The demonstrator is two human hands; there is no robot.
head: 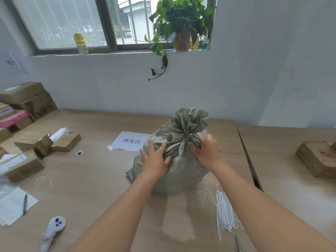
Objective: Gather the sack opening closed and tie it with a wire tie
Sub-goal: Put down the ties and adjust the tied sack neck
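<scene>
A full grey-green woven sack (181,171) stands upright on the wooden table (101,179). Its opening is bunched into a narrow neck with the ruffled top (190,120) flaring above. My right hand (204,151) is closed around the neck from the right side. My left hand (155,158) lies flat on the sack's left shoulder, fingers spread. A bundle of white wire ties (224,213) lies on the table to the right of my right forearm. I cannot tell whether a tie is around the neck.
A white paper label (130,140) lies left of the sack. Cardboard boxes (41,142) and parcels crowd the table's left side; another box (318,157) sits far right. A white controller (54,230) and a pen on papers (24,203) lie front left. Loose ties are scattered about.
</scene>
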